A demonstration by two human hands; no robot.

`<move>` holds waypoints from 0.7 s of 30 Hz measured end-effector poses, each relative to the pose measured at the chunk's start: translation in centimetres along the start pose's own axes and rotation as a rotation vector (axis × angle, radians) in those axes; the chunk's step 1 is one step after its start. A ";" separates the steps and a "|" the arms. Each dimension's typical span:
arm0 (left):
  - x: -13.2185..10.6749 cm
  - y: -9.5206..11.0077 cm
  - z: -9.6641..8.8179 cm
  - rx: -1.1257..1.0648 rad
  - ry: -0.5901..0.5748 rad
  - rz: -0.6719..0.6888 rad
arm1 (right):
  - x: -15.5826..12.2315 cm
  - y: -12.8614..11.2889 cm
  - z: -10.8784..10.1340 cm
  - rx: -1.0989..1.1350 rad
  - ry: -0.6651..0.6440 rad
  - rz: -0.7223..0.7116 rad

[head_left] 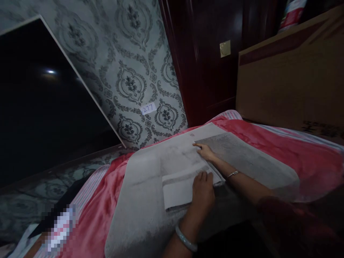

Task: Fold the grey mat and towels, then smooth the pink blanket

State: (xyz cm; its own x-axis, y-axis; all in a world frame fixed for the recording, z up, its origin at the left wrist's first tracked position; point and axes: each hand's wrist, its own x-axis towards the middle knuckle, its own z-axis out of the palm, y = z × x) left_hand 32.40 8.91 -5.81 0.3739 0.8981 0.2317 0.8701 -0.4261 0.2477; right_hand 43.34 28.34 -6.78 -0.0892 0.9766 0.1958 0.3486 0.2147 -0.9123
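Hands (203,190) lie at right end of folded cloth (177,196).

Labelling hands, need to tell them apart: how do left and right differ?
The left hand is nearer the camera; the right hand reaches farther. The left hand is curled on the folded cloth; the right hand has one finger extended. The left hand's wrist wears a thick pale bangle, the right's a thin silvery bracelet. Both are gloveless.
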 end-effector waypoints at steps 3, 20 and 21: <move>-0.5 0.3 0.1 -0.056 -0.013 0.104 | -0.9 1.4 -0.5 -0.085 0.027 -0.029; -4.8 -15.1 -4.1 -0.844 0.564 -0.683 | -1.1 2.9 -0.5 -0.285 0.077 -0.063; -4.7 -15.0 -3.8 -0.852 0.562 -0.681 | -1.0 2.9 -0.6 -0.290 0.084 -0.067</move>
State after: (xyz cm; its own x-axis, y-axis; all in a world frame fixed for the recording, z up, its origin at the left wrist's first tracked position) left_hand 16.33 10.65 -7.02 -0.4494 0.8830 0.1356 0.2662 -0.0126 0.9638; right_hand 44.97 28.02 -9.45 -0.0478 0.9553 0.2918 0.5974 0.2614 -0.7581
